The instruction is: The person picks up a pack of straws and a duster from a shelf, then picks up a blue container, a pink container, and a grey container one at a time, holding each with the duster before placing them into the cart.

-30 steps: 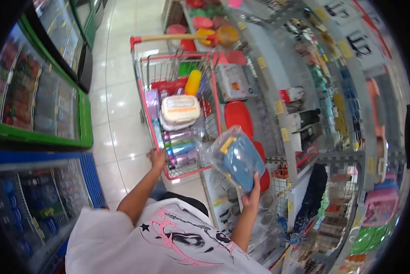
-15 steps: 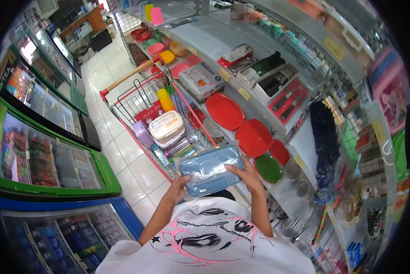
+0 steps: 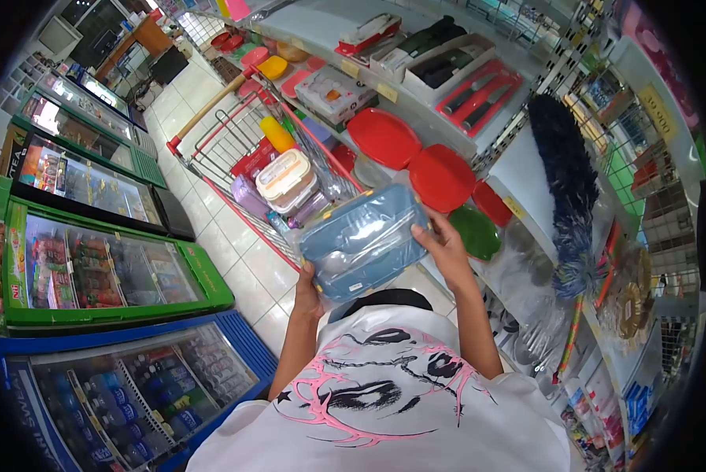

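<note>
A blue lunch box (image 3: 369,248) in clear plastic wrap is held up in front of my body, tilted so its right end is higher. My left hand (image 3: 309,291) grips its lower left corner, thumb on the face. At the right end my right hand (image 3: 445,248) is closed on it, thumb across the front and fingers behind. Just beyond the box stands a shopping cart (image 3: 239,219) with a red rim. Inside the cart are a cream lunch box (image 3: 284,175), a yellow cup (image 3: 276,134) and a purple item (image 3: 247,194).
Shelves on the right hold red plastic plates (image 3: 441,177), a green plate (image 3: 475,234), a boxed item (image 3: 335,93) and knife sets (image 3: 479,98). A dark feather duster (image 3: 561,173) hangs nearby. Drink coolers (image 3: 117,267) line the left side, along a tiled floor (image 3: 247,271).
Both hands have raised the blue lunch box, and its right end has tilted upward. The view has shifted, so the cart and shelf goods appear higher and further left.
</note>
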